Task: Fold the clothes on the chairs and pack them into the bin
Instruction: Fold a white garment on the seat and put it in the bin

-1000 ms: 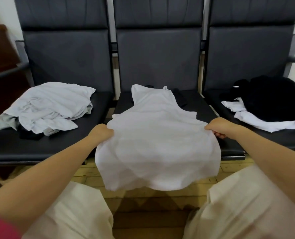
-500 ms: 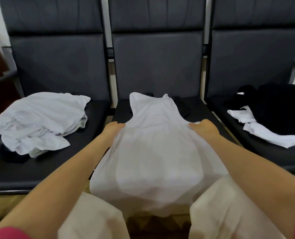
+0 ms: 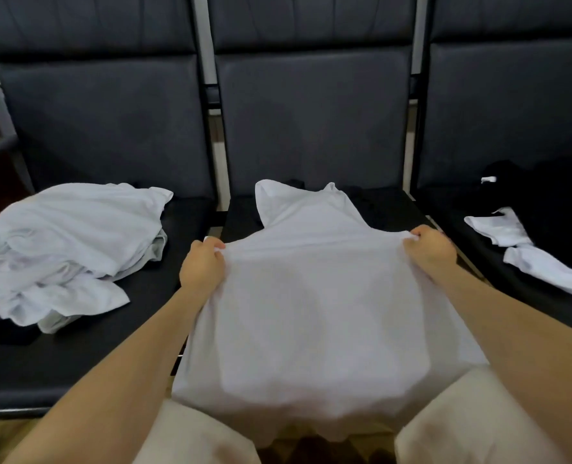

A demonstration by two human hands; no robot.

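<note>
A white sleeveless top (image 3: 311, 296) lies spread on the middle chair seat (image 3: 241, 216), its straps toward the backrest and its hem hanging over the front edge onto my lap. My left hand (image 3: 202, 266) grips the top's left side below the armhole. My right hand (image 3: 430, 251) pinches the right side at the same height. The cloth is stretched flat between both hands. No bin is in view.
A heap of pale crumpled clothes (image 3: 67, 249) covers the left chair seat. On the right chair lie a black garment (image 3: 552, 212) and a white one (image 3: 532, 256). Dark backrests (image 3: 311, 122) stand behind. My knees in light trousers (image 3: 472, 426) are at the bottom.
Both hands have slid up the top's sides from near the seat's front edge to just below the armholes. My head has moved closer to the chairs.
</note>
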